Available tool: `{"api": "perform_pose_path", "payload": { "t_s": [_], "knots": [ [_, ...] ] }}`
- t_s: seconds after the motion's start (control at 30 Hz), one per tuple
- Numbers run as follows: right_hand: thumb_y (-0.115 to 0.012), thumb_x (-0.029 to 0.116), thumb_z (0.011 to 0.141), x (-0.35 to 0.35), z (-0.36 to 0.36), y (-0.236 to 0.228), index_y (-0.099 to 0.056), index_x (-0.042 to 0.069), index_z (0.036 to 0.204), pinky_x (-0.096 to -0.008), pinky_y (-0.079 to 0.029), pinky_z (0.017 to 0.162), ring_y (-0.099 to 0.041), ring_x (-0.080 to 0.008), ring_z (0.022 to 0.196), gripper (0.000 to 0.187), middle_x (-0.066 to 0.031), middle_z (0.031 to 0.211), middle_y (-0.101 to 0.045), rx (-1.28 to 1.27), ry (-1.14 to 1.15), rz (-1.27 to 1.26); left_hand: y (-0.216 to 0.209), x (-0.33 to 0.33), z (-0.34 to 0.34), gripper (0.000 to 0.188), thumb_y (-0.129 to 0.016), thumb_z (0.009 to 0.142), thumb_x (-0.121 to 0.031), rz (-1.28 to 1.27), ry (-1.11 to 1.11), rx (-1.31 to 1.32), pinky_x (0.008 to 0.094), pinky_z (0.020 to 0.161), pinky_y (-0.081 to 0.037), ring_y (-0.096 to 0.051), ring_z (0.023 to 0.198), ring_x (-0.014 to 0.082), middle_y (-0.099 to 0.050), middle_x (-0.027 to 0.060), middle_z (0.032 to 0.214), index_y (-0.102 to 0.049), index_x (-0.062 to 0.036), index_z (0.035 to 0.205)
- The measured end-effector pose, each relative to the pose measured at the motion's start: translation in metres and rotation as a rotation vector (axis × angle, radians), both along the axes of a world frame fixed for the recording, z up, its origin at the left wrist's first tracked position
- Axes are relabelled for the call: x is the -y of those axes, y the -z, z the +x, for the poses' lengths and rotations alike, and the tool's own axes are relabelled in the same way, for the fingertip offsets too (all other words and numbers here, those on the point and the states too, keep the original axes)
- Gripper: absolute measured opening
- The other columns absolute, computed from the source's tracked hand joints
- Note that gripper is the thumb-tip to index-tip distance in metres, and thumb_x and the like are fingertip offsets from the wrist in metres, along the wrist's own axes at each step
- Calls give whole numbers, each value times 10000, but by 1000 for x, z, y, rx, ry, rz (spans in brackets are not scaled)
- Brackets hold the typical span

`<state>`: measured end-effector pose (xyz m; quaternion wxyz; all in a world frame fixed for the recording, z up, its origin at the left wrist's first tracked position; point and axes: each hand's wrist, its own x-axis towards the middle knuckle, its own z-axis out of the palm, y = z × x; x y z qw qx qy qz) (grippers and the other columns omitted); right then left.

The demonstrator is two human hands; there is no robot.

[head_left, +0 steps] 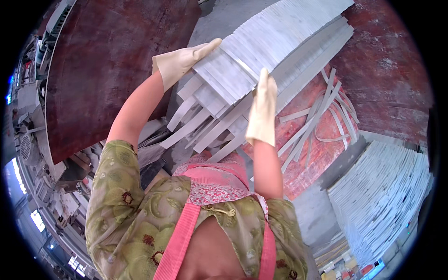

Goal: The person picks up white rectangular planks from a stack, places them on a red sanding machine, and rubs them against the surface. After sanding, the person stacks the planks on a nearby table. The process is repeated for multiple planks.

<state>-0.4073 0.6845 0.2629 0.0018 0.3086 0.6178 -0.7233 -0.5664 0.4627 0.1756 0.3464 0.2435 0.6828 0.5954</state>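
A long row of thin pale grey strips [261, 39], packed tightly side by side, runs from near my hands to the far right. What they are made of I cannot tell. My left hand [184, 59], in a cream rubber glove, lies against the near left edge of the row with its fingers stretched out. On the opposite side my right hand [262, 109], gloved alike, stands with straight fingers along the row's right edge. Neither hand has its fingers wrapped around anything. Under the row, more flat strips [189, 133] stick out unevenly toward me.
Loose, curled strips [322, 114] lie tangled on a reddish board [310, 163] at the right. Large dark red panels stand left [116, 60] and far right [382, 70]. A tall stack of whitish sheets [380, 200] is at lower right, and cluttered scraps [70, 205] lie at left.
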Motion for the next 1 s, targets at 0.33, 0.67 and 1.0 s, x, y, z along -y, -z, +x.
{"api": "perform_pose_path", "payload": {
  "t_s": [0.33,0.67,1.0],
  "knots": [
    [-349,553,1112,29,-4,55,-75,1,1667,-386,-143,1292,-135,-263,1613,830,-150,1755,-101,-84,204,-115,-28,-10,13,755,-457,948,153,-298,80,-658,310,1114,-492,-581,1371,253,-507,105,1585,-367,-172,1623],
    [-381,586,1093,36,-12,50,-17,-9,1665,-387,-126,1299,-114,-271,1617,902,-177,1755,-62,-103,252,-119,-8,-10,7,554,-412,1067,-8,-161,3,-171,318,1179,-419,-520,1424,225,-484,126,1592,-396,-124,1608],
    [-390,222,1120,-15,9,117,-238,-4,1632,-426,-198,1293,-220,-336,1589,580,-241,1716,-192,-338,220,-467,-49,-30,19,720,-503,1051,-557,-312,-179,-30,307,1200,-325,-518,1397,188,-575,108,1510,-497,-25,1537]
  ]
}}
